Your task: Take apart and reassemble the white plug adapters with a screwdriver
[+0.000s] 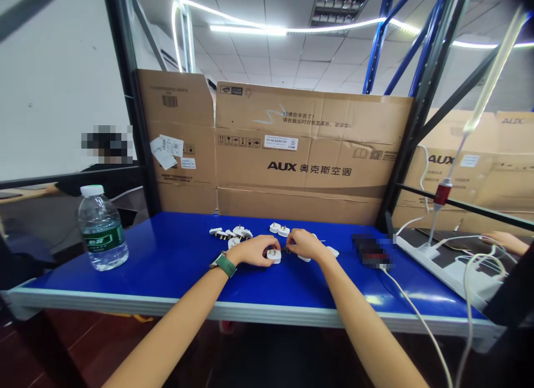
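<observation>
On the blue tabletop [175,265], my left hand [255,251] has its fingers closed around a white three-pin plug [273,256], pins upward. My right hand [305,244] is just to the right of it, thumb and fingers pinched together; a tiny dark or brassy piece shows at its fingertips, too small to name. Two white plugs [279,229] sit side by side behind my hands. To the left lies a cluster of several white plugs [231,233], some with brass pins showing. Beside my right hand is a white plastic piece [332,251], partly screened by the wrist.
A water bottle [103,229] stands at the left. To the right are a dark blurred device [371,251] with a white cable and a white power strip [434,265]. A cardboard panel [308,193] closes off the back. One person sits at far left; another person's hand [504,242] shows at far right.
</observation>
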The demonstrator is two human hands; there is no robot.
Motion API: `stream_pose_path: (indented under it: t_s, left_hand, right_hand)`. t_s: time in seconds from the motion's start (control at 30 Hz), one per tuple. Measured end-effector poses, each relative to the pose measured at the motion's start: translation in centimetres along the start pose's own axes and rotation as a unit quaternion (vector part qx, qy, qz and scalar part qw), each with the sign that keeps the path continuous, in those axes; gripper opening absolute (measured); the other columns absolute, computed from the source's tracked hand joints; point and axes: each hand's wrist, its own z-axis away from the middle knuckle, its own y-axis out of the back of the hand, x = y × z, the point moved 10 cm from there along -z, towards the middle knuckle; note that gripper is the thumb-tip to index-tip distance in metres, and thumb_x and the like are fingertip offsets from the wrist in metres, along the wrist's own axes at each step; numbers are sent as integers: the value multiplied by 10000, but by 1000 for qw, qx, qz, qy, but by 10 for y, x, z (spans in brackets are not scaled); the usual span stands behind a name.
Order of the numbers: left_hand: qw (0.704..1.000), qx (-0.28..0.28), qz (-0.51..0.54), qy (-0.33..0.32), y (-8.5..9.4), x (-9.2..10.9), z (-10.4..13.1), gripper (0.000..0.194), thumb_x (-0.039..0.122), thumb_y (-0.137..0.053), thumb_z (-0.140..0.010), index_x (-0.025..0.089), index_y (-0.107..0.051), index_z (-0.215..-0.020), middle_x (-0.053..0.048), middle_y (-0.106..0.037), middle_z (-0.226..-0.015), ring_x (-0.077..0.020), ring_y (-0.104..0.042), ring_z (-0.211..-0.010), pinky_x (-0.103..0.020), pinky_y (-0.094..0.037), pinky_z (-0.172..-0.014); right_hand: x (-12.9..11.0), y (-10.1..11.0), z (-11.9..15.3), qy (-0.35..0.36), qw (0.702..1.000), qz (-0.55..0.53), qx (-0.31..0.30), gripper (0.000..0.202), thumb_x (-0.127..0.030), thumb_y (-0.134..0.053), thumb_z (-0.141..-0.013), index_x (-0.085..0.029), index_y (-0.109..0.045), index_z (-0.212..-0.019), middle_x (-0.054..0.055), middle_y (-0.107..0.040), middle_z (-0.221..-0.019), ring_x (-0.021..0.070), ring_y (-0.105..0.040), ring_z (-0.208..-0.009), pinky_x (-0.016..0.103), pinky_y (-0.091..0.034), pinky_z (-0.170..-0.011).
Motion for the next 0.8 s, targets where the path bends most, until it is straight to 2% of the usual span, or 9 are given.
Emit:
stream_pose_path:
  t_s: [0.2, 0.27, 0.37, 0.47, 0.6, 0.7, 0.8]
  left_hand:
    - [999, 26, 16, 14, 6, -5, 0, 372, 166, -671, -697, 195, -673, -1068, -37, -699, -999, -191, -648, -834, -282, -501, -770]
    - [997, 69, 34, 26, 14, -9, -1, 372, 168, -688, -701, 191, -660, -1071, -42, -693, -1015, -182, -647, -818, -286, -516, -767]
    - [980, 175, 88, 30, 34, -15, 0, 364, 203, -701, -748, 193, -614, -1102, -58, -672, -1106, -185, -659, -914, -306, -540, -850]
    - [956, 241, 165, 21, 45, -17, 2, 356, 271, -727, -787, 196, -557, -1091, -67, -643, -1156, -194, -675, -1002, -342, -554, -924]
    - [938, 236, 251, 28, 41, -21, 0, 452, 370, -808, -753, 200, -508, -1046, -57, -661, -1106, -207, -709, -985, -377, -572, -924]
    - [942, 230, 241, 34, 39, -23, 0, 498, 399, -851, -708, 196, -517, -1017, -44, -693, -1047, -216, -712, -982, -381, -558, -939]
    - [954, 234, 182, 34, 43, -21, 1, 465, 383, -833, -729, 196, -545, -1043, -43, -704, -1054, -211, -698, -1002, -373, -532, -966]
  right_hand:
    - [-1, 17, 3, 8, 998, -18, 64, 188, -249, -563, -913, -187, -740, -936, 92, -719, -993, 203, -657, -890, 260, -408, -743]
    - [-5, 22, 5, 30, 995, -53, 83, 168, -212, -578, -887, -193, -731, -954, 75, -720, -973, 197, -657, -894, 262, -422, -778]
    - [-14, 30, 7, 77, 981, -138, 110, 205, -159, -629, -825, -194, -715, -1008, 46, -726, -981, 183, -654, -909, 263, -440, -828]
    - [-19, 41, 9, 101, 958, -228, 143, 214, -236, -677, -830, -182, -695, -1036, 38, -728, -1011, 173, -645, -892, 264, -451, -813]
    - [-19, 47, 9, 91, 939, -288, 164, 306, -409, -722, -822, -173, -678, -1012, 37, -725, -988, 169, -628, -848, 263, -447, -760]
    - [-23, 49, 11, 104, 933, -300, 171, 323, -394, -749, -793, -179, -657, -1015, 36, -720, -1020, 174, -632, -894, 264, -447, -780]
    - [-25, 51, 13, 112, 933, -292, 175, 378, -354, -739, -799, -193, -623, -1121, 40, -710, -1049, 180, -635, -940, 266, -453, -800]
